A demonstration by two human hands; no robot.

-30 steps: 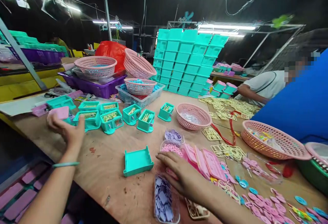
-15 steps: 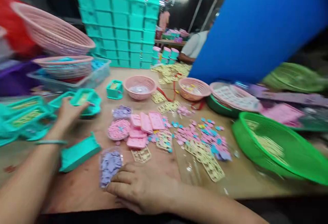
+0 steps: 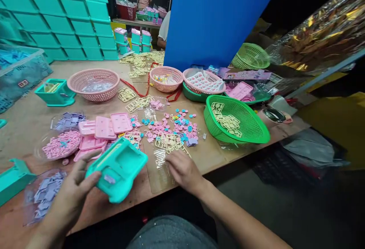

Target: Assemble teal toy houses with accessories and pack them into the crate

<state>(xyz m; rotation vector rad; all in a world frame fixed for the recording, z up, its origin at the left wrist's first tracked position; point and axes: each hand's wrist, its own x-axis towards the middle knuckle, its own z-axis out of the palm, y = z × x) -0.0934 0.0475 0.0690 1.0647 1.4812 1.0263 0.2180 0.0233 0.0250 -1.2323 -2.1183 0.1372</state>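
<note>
Tilted above the table's front edge is a teal plastic case [image 3: 121, 167] with moulded hollows, a cream strip and a small lilac piece inside. My left hand [image 3: 75, 188] is closed on its left side, thumb over the rim. My right hand [image 3: 184, 171] has its fingers pressed together beside cream plastic frames of small parts [image 3: 169, 141]; what the fingertips hold, if anything, is hidden. Clear packets [image 3: 159, 159] lie just left of those fingertips. Pink and blue small pieces [image 3: 182, 121] are scattered beyond the frames. Pink plastic trays [image 3: 105, 127] are piled behind the case.
Dishes hold pink pieces [image 3: 61, 144] and lilac pieces [image 3: 48, 194] at left. A green basket [image 3: 236, 123] and pink baskets [image 3: 94, 85] stand farther back. Stacked teal boxes [image 3: 57, 21] and a blue panel [image 3: 205, 21] rise behind. A person [image 3: 164, 32] sits partly hidden beyond.
My left hand has brought a teal case from the left to the front middle. My right hand has moved from the lilac dish to the cream frames. The view has swung right.
</note>
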